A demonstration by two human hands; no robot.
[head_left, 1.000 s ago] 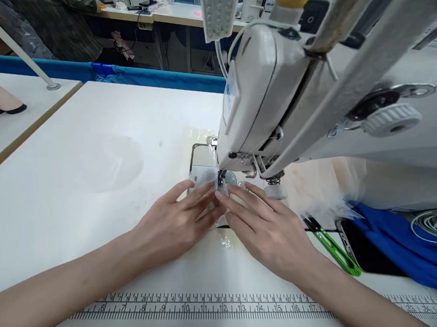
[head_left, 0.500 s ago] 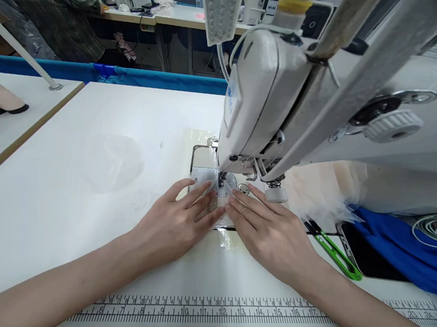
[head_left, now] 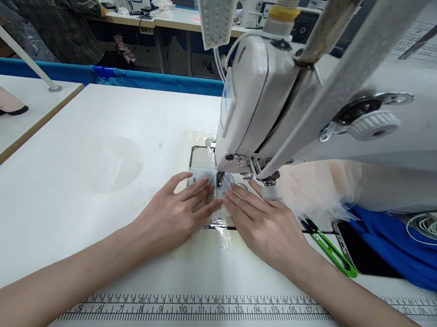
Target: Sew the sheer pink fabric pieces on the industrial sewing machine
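My left hand lies palm down on the sewing machine's bed, its fingers spread and stretched toward the presser foot. From the other side my right hand reaches in, also flat, fingers extended below the machine head. The fingertips of both hands nearly meet just in front of the foot. Whatever thin, see-through material lies under them is hard to make out. Sheer pale fabric is bunched under the machine arm, right of my right hand.
Green thread snips, a black phone, blue cloth and a coiled cable lie on the right. A printed ruler runs along the front edge. A person in a dark checked garment is at the back left.
The view has shifted slightly, so the machine sits a little further left. My hands stay nearly in the same place by the presser foot, fingers still stretched out.
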